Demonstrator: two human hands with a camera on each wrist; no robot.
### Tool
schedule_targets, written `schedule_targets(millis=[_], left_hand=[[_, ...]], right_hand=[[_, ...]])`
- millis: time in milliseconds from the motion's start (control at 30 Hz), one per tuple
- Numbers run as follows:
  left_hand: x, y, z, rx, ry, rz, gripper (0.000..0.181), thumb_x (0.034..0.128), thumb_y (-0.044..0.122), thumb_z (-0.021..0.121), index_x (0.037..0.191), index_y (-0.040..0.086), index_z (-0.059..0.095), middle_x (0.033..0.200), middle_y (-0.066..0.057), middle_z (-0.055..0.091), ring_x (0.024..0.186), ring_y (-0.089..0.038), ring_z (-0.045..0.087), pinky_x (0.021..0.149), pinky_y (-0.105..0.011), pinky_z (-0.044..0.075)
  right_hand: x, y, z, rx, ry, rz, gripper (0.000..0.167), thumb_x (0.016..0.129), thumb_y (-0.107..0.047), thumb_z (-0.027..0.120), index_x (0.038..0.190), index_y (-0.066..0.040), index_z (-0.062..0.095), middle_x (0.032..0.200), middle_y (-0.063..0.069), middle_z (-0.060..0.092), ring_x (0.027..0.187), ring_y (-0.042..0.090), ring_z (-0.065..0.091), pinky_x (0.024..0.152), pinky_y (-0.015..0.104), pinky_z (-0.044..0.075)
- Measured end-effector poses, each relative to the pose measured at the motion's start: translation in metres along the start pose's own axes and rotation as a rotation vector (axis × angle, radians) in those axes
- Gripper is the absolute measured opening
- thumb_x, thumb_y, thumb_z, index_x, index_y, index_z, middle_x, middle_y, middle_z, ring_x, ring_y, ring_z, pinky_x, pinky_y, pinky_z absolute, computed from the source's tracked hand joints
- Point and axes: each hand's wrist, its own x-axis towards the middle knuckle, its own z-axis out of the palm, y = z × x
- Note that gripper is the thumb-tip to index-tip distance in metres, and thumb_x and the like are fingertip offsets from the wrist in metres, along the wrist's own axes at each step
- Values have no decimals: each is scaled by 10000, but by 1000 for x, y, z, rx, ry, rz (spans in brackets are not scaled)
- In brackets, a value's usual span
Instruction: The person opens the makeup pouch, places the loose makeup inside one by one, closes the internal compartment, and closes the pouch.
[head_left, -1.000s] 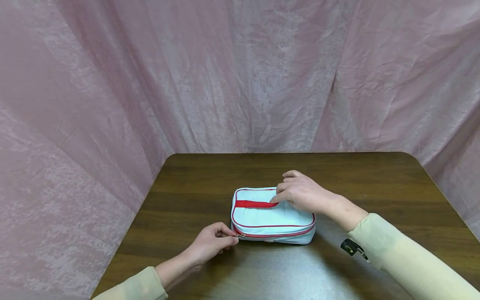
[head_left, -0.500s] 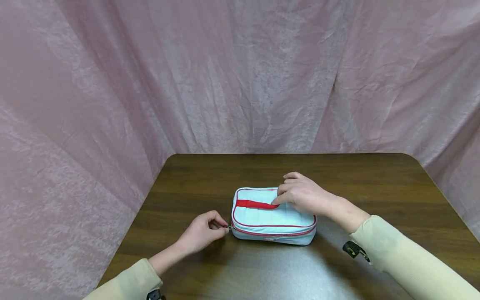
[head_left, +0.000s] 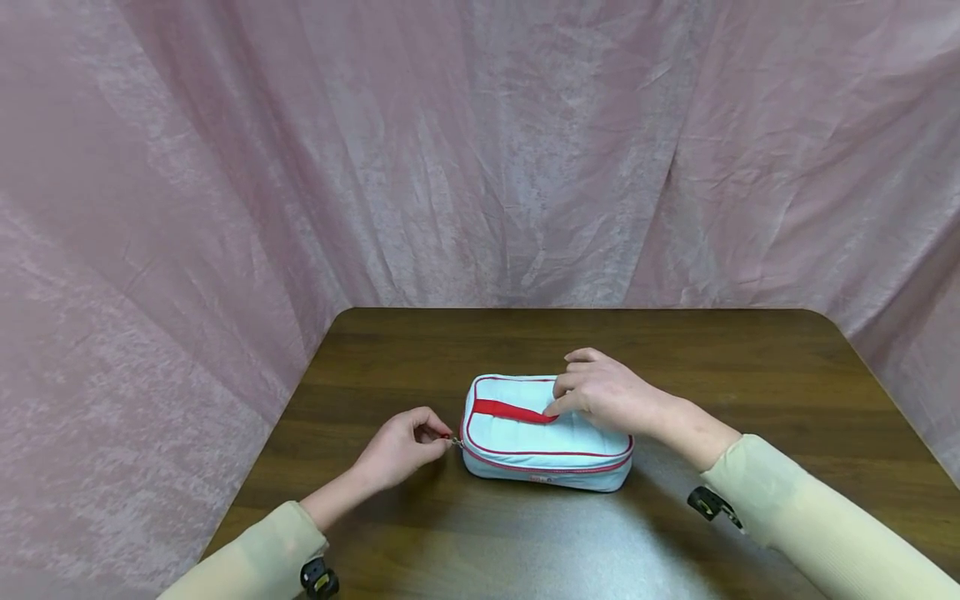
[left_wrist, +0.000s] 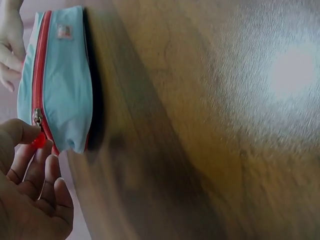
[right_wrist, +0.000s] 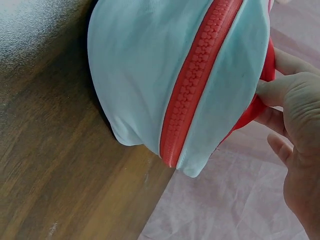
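A pale blue zippered pouch (head_left: 517, 437) with red piping lies flat on the table. My left hand (head_left: 401, 446) pinches the red bead-like pull (left_wrist: 39, 140) of its zipper between thumb and forefinger, just off the pouch's left front corner. In the left wrist view the metal zipper slider (left_wrist: 37, 116) sits right above that pull. Across the pouch's top runs a red strap handle (head_left: 510, 411). My right hand (head_left: 611, 392) grips this strap with thumb and fingers, as the right wrist view also shows. Along the side seen there, the red zipper teeth (right_wrist: 195, 75) are meshed.
The brown wooden table (head_left: 390, 350) extends around the pouch on all sides. Pink velvet curtain (head_left: 480, 167) hangs behind and beside it. Dark small devices (head_left: 318, 577) are fixed at both sleeve cuffs.
My left hand has drawn the zipper pull from the front left corner around to the pouch's left side, moving left and away from me. The right hand stays at the strap.
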Motion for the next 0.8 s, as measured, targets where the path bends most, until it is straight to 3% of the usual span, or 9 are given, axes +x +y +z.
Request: schedule_targets(millis=[800], left_hand=[[32, -2, -15, 80, 31, 8, 76, 909, 161, 776, 953, 216, 747, 907, 79, 676, 830, -143, 597, 705, -310, 495]], right_hand=[[2, 3, 3, 1, 38, -69, 467, 793, 134, 659, 1028, -238, 815, 915, -44, 697, 918, 130, 676, 1032, 525, 444]])
